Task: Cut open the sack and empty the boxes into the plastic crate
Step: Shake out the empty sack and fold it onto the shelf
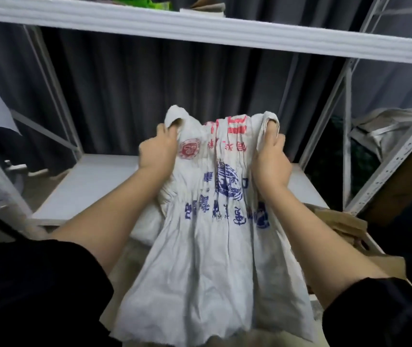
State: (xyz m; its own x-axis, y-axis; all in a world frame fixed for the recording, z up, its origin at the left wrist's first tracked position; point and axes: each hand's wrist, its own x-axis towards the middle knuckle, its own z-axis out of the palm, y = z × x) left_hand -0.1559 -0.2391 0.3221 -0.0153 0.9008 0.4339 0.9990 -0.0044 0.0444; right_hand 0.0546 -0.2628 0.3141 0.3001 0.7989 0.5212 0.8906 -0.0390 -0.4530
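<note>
Head view: the sack (207, 246) is a white woven bag, heavily creased lengthwise, printed with blue characters and a blue emblem at mid-height and with red markings and a round red seal near its far end. It hangs slack and flattened, its near edge frayed and spread wide toward the person. The left hand (158, 151) grips one far corner, fingers curled into the bunched cloth; the right hand (270, 161) clamps the opposite far corner the same way. The sack is held up over a flat white shelf board (87, 181) of a white metal rack (225, 31). Brown cardboard pieces (342, 221), possibly boxes, lie at the right, partly hidden by the right forearm. Pleated grey curtain (149, 96) hangs behind.
</note>
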